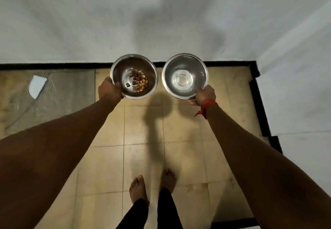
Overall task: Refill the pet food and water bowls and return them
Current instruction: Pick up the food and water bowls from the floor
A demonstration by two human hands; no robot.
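left hand (110, 91) gripping food bowl (134, 76) rim | right hand (205, 95) gripping water bowl (185, 75) rim | both hanging above floor by wall (161, 23) | advice: keeping water bowl level, lowering slowly

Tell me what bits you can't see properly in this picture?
- Left hand fingers: hidden under the food bowl rim, head view.
- Right hand fingers: mostly hidden behind the water bowl.
- Water depth: too clear and shiny to judge.
- White scrap on the floor: too blurred to identify.
- Elbows and body: cut off by the picture's edges.
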